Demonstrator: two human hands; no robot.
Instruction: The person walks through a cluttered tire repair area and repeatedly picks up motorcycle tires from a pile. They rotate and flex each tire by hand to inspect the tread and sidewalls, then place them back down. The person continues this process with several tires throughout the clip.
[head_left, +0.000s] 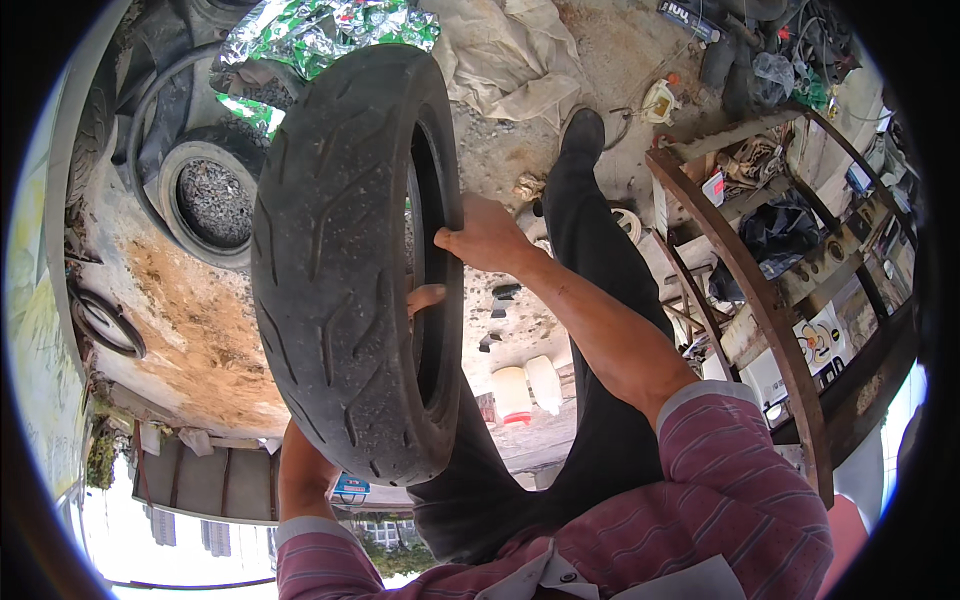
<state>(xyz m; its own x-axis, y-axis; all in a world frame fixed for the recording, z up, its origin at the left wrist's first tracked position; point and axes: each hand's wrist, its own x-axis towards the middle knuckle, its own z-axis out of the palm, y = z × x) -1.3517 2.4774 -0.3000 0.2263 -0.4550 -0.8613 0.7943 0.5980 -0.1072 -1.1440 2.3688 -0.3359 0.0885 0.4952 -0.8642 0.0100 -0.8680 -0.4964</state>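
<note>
A black motorcycle tyre (337, 270) with worn tread grooves stands upright before me, its tread facing me and its hollow opening turned to the right. My right hand (484, 236) grips the near bead edge on the right side, thumb on the sidewall and fingers out of sight behind it. Behind the tyre runs my left forearm; only a thumb or finger of my left hand (426, 298) shows through the opening, pressed at the inner edge. The rest of that hand is hidden by the tyre.
Another tyre (206, 196) filled with gravel lies on the ground to the left, by a thin loose tyre (109, 324). Silver-green foil wrapping (322, 34) and a beige cloth (510, 60) lie ahead. A rusty metal frame rack (750, 247) holding clutter stands close on my right.
</note>
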